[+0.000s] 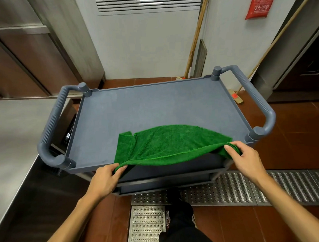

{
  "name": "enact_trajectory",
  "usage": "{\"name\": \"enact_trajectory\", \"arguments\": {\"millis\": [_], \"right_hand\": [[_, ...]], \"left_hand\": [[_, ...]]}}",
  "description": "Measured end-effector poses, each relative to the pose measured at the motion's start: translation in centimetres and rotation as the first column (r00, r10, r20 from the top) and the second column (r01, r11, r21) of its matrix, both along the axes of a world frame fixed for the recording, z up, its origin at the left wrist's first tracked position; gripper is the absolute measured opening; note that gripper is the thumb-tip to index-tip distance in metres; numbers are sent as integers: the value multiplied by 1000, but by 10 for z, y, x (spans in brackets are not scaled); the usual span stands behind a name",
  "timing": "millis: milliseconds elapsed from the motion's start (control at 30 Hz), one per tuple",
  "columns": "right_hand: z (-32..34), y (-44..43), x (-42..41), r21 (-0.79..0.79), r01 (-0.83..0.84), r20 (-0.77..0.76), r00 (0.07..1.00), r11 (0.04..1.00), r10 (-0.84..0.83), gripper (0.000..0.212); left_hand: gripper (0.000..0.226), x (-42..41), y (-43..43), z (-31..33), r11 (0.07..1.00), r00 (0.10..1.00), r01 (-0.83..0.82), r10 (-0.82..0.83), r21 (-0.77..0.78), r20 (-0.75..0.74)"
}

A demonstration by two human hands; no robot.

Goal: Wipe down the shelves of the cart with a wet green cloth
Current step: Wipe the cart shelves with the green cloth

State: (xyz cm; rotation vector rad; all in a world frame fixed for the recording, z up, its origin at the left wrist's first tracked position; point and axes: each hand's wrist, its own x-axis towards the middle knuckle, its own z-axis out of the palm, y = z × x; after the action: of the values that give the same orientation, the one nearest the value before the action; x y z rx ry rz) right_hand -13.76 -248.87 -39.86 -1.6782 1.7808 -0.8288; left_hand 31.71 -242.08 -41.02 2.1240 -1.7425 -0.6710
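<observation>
Green cloth [167, 144] spread over top shelf [154, 106] of grey cart [252, 98], toward six o'clock, near edge lifted. Left hand [104, 180] pinched on its seven o'clock corner; right hand [244, 159] gripped on its four o'clock corner. Nothing else on that shelf.

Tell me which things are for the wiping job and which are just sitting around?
For the job:
green cloth, held by the left hand and right hand
cart, top shelf under the cloth

Just lying about:
brooms leaning on the wall
red pouch on the wall
steel counter
floor grates
</observation>
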Motion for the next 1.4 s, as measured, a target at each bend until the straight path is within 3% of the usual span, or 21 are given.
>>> {"name": "enact_trajectory", "arguments": {"millis": [267,433,867,1033,1400], "right_hand": [[5,3,0,-82,-1,70,998,997,7,8],[14,-5,-3,-123,4,87,996,992,6,10],[68,-47,10,-282,-74,21,996,956,84,5],[77,-67,27,-279,-80,-4,997,957,82,14],[116,-126,74,-332,-46,161,981,942,105,11]], "left_hand": [[46,3,16,13,999,1000,-9,9,-51,4],[32,9,19,28,997,1000,-16,17,-72,12],[49,27,-2,85,982,998,-43,53,-186,45],[53,30,-9,90,977,998,-45,55,-211,42],[57,33,-65,121,956,991,-125,132,-265,6]]}}
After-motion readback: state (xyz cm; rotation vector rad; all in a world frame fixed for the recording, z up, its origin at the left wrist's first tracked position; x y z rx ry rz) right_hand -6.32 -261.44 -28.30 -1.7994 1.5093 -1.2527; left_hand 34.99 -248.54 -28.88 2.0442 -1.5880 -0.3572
